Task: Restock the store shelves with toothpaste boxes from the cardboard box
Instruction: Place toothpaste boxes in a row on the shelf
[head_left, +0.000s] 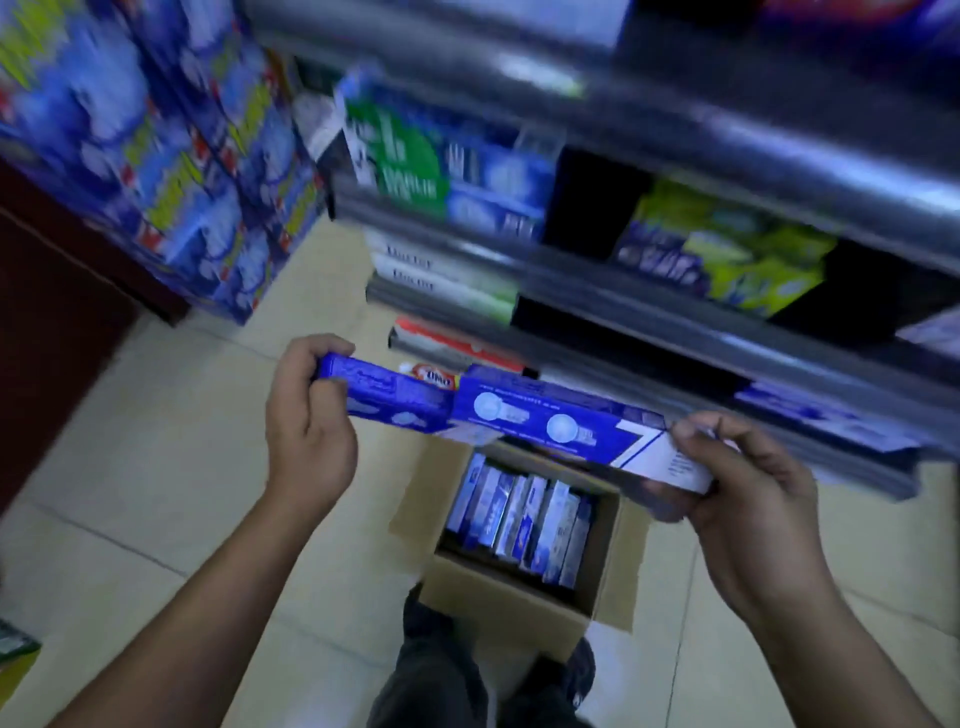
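The left hand and right hand pinch the ends of the toothpaste boxes mid-frame; a weak hold could drop them.

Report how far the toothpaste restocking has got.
Done: the shelves already carry boxed stock, though which came from this carton is unclear. In hand: the left grip holds a blue toothpaste box, the right grip a larger blue-and-white box. Left: the cardboard box still holds a row of packs, and dark shelf gaps show.
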